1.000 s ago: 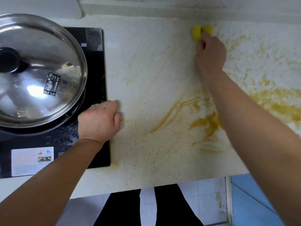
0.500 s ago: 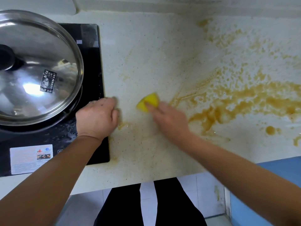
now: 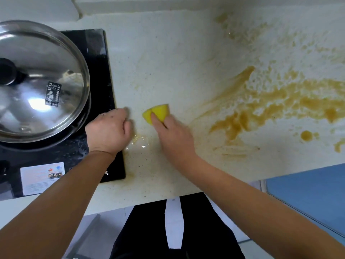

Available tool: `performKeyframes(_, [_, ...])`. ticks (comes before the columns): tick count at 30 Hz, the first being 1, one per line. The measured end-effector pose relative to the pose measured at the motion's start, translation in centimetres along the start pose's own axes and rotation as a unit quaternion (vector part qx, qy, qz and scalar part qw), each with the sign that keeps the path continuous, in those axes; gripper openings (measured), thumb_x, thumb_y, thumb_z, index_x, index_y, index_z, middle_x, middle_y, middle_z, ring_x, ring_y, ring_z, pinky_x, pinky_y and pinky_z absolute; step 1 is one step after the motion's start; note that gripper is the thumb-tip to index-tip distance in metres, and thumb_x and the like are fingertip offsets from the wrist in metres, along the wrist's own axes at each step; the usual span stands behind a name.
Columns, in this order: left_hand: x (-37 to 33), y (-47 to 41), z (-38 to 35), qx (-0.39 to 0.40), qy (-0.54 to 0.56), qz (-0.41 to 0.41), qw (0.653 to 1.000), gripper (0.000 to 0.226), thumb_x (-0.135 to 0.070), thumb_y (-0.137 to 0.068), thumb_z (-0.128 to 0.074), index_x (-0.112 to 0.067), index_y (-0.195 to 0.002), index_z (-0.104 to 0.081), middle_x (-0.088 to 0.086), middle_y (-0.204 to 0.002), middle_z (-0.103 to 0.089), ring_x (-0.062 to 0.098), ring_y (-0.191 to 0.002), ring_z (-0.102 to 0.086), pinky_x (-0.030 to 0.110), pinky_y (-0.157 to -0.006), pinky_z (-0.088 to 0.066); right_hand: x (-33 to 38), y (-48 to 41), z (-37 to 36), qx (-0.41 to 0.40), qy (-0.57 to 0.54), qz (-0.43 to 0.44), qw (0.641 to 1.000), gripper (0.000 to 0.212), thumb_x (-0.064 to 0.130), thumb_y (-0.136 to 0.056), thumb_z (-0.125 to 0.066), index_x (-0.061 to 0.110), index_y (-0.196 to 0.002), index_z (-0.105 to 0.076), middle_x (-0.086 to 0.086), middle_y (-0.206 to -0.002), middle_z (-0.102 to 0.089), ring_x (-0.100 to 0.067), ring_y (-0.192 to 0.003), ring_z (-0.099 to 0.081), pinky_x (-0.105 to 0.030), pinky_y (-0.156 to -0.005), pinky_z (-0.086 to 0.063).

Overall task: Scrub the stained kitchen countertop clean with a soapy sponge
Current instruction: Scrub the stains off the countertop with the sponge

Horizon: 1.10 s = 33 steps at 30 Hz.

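Head view: right hand (image 3: 173,135) holds the yellow sponge (image 3: 158,112) down on the stained counter (image 3: 168,62).
Right fingers grasp the folded sponge near frame centre. The left hand (image 3: 108,131) is at the sponge's 9 o'clock, fingers clenched and empty, resting at the cooktop (image 3: 104,71) edge. Brown stain (image 3: 280,101) spreads at 3 o'clock. Steel lid (image 3: 41,81) sits far out at 9 o'clock.

You have two hands here, a left hand (image 3: 109,131) and a right hand (image 3: 174,137). You have one sponge (image 3: 160,109), one counter (image 3: 168,62), one stove (image 3: 104,71) and one lid (image 3: 46,62).
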State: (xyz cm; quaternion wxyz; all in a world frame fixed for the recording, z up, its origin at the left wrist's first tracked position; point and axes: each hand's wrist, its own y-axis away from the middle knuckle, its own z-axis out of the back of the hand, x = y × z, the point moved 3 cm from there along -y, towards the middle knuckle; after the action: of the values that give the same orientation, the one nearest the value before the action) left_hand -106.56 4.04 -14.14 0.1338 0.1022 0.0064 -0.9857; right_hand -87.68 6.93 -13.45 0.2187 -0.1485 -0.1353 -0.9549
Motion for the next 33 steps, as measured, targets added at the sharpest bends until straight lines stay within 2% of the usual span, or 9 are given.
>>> performKeyframes(3, [-0.1,0.1,0.0,0.006,0.003,0.002,1.000,0.014,-0.021,-0.082,-0.051,-0.016,-0.070,-0.044,-0.001,-0.062,-0.042,0.027,-0.057,-0.045,0.025,-0.048,-0.026,-2.7,1.9,0.8,0.001,0.042,0.054,0.998,0.055,0.014,-0.083,-0.064,0.031,-0.134,-0.060,-0.004,-0.090,-0.052,-0.026,-0.068,-0.054,-0.028,-0.047,-0.031])
performKeyframes(6, [-0.1,0.0,0.1,0.010,-0.001,-0.003,1.000,0.014,-0.022,-0.083,-0.049,-0.016,-0.071,-0.046,-0.001,-0.061,-0.041,0.026,-0.056,-0.045,0.024,-0.047,-0.028,-11.2,0.4,4.7,-0.021,0.061,-0.115,0.991,0.034,0.036,-0.098,-0.050,0.034,-0.131,-0.057,-0.009,-0.102,-0.054,-0.036,-0.087,-0.059,-0.040,-0.067,-0.047])
performKeyframes(11, [-0.1,0.1,0.1,0.008,-0.004,-0.011,1.000,0.014,-0.022,-0.084,-0.046,-0.017,-0.071,-0.046,-0.004,-0.062,-0.039,0.025,-0.056,-0.042,0.023,-0.050,-0.022,-17.0,-0.3,6.6,-0.107,0.068,-0.334,0.934,0.054,0.019,-0.102,-0.039,0.020,-0.155,-0.029,-0.020,-0.134,-0.048,-0.044,-0.098,-0.061,-0.045,-0.068,-0.048])
performKeyframes(15, [-0.5,0.1,0.3,0.023,-0.004,-0.017,1.000,0.014,-0.025,-0.083,-0.044,-0.016,-0.072,-0.045,-0.002,-0.063,-0.041,0.028,-0.058,-0.046,0.025,-0.051,-0.022,-4.4,2.9,1.2,-0.028,-0.047,-0.175,0.983,0.054,0.025,-0.097,-0.029,0.034,-0.148,-0.041,-0.010,-0.118,-0.051,-0.036,-0.087,-0.055,-0.041,-0.070,-0.045])
performKeyframes(18, [-0.5,0.2,0.3,0.023,0.000,-0.015,1.000,0.013,-0.025,-0.083,-0.044,-0.016,-0.073,-0.046,0.000,-0.064,-0.045,0.029,-0.060,-0.048,0.026,-0.052,-0.024,0.6,4.8,0.4,0.087,-0.132,-0.027,0.987,0.032,0.033,-0.105,-0.030,0.050,-0.130,-0.042,-0.007,-0.106,-0.052,-0.034,-0.088,-0.053,-0.045,-0.077,-0.046])
performKeyframes(21, [-0.4,0.2,0.4,0.020,0.004,-0.019,1.000,0.015,-0.027,-0.084,-0.043,-0.016,-0.074,-0.047,0.000,-0.064,-0.047,0.030,-0.059,-0.048,0.027,-0.051,-0.028,-4.8,3.8,2.4,0.055,-0.090,-0.036,0.994,0.039,0.029,-0.105,-0.033,0.048,-0.139,-0.043,-0.003,-0.103,-0.048,-0.029,-0.083,-0.050,-0.041,-0.072,-0.043])
performKeyframes(27, [-1.1,0.3,0.8,0.047,-0.021,-0.055,0.997,0.017,-0.028,-0.087,-0.037,-0.018,-0.078,-0.048,0.002,-0.066,-0.046,0.031,-0.057,-0.048,0.029,-0.049,-0.031,-17.3,6.1,6.4,-0.011,0.067,-0.251,0.966,0.065,0.011,-0.098,-0.045,0.028,-0.157,-0.025,-0.017,-0.121,-0.050,-0.034,-0.080,-0.056,-0.033,-0.058,-0.037])
performKeyframes(30, [-2.5,1.0,0.6,0.068,-0.056,-0.098,0.991,0.025,-0.025,-0.087,-0.035,-0.012,-0.089,-0.057,0.011,-0.076,-0.056,0.034,-0.060,-0.053,0.030,-0.048,-0.032,-12.4,7.7,4.4,0.048,0.053,-0.123,0.990,0.065,0.014,-0.090,-0.056,0.029,-0.152,-0.038,-0.018,-0.112,-0.052,-0.037,-0.080,-0.060,-0.038,-0.060,-0.043])
performKeyframes(33, [-4.9,2.7,1.0,0.069,-0.075,-0.119,0.988,0.023,-0.014,-0.087,-0.053,-0.003,-0.105,-0.062,0.019,-0.090,-0.059,0.040,-0.072,-0.059,0.038,-0.050,-0.042,-7.9,10.0,3.6,0.118,-0.031,-0.002,0.992,0.040,0.046,-0.101,-0.044,0.033,-0.138,-0.053,-0.005,-0.109,-0.059,-0.034,-0.098,-0.059,-0.039,-0.077,-0.044])
